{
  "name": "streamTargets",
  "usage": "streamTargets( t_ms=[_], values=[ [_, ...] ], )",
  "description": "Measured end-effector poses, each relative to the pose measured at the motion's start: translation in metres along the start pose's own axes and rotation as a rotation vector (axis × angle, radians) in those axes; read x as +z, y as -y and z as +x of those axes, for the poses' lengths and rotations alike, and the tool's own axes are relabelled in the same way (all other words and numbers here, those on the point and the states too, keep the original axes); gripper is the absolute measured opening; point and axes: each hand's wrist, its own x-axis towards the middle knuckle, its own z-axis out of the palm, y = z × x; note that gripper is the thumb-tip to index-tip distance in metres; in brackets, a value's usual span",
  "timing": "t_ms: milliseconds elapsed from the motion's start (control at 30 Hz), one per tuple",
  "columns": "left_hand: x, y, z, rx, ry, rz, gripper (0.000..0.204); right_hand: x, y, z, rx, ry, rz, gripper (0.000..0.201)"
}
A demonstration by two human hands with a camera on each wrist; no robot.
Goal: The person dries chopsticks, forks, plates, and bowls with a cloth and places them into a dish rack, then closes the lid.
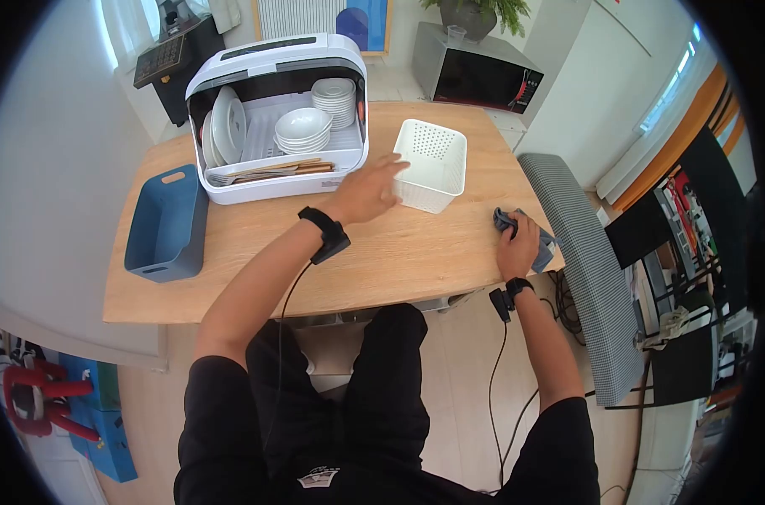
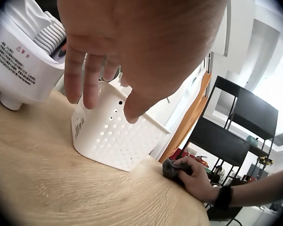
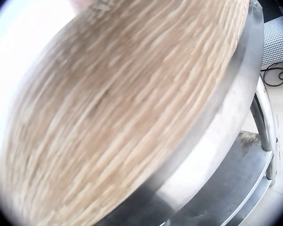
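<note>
A white perforated plastic basket stands on the wooden table. My left hand is at its left side, fingers extended and fingertips right at the rim; in the left wrist view those loose fingers overlap the basket. By the table's right end my right hand grips a bunched dark grey cloth. The left wrist view also shows the cloth under the curled fingers of the right hand. The right wrist view holds mostly the tabletop, with the cloth out of sight.
A white dish rack with plates, bowls and chopsticks stands at the back left. Beside it is a blue bin. Behind the table sits a microwave. A checkered bench runs along the right edge.
</note>
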Motion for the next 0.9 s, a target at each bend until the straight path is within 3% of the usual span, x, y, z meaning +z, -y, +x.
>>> streamTargets(
  t_ms=[67, 133, 167, 300, 467, 500, 567, 600, 667, 800, 867, 900],
  values=[
    [0.011, -0.003, -0.003, 0.078, -0.016, 0.087, 0.046, 0.001, -0.004, 0.001, -0.024, -0.013, 0.001, 0.025],
    [0.005, -0.017, -0.003, -0.050, 0.168, 0.095, 0.041, 0.000, -0.003, 0.002, -0.024, -0.001, 0.018, 0.025],
    [0.007, -0.018, -0.007, -0.008, 0.086, 0.117, 0.029, -0.003, -0.001, 0.002, 0.006, 0.036, 0.025, 0.025],
    [-0.015, -0.034, -0.027, -0.006, 0.091, 0.064, 0.018, -0.006, 0.004, 0.004, -0.003, 0.029, 0.023, 0.026],
    [-0.046, -0.048, -0.045, -0.060, 0.110, -0.317, 0.021, -0.002, 0.002, 0.003, -0.013, 0.021, -0.013, 0.027],
    [-0.046, -0.043, -0.046, -0.047, 0.140, -0.321, 0.021, -0.004, 0.001, 0.003, 0.024, 0.083, -0.027, 0.031],
    [-0.047, -0.025, -0.046, -0.239, -0.018, -0.535, 0.019, -0.006, 0.003, 0.004, 0.059, 0.069, -0.049, 0.033],
    [-0.046, -0.010, -0.045, -0.226, 0.002, -0.539, 0.019, -0.007, 0.005, 0.004, 0.066, 0.064, -0.060, 0.036],
    [-0.040, 0.027, -0.046, -0.275, -0.236, -0.730, 0.029, -0.007, 0.004, 0.004, 0.076, 0.058, -0.098, 0.042],
    [-0.047, 0.068, -0.063, -0.323, -0.252, -0.861, 0.045, -0.005, 0.006, 0.004, 0.060, 0.008, -0.097, 0.046],
    [-0.048, 0.078, -0.072, -0.418, -0.105, -1.208, 0.049, -0.005, 0.004, 0.005, 0.076, 0.016, -0.089, 0.046],
    [-0.050, 0.077, -0.073, -0.461, -0.084, -1.226, 0.048, -0.006, 0.006, 0.007, 0.076, 0.014, -0.090, 0.047]
  ],
)
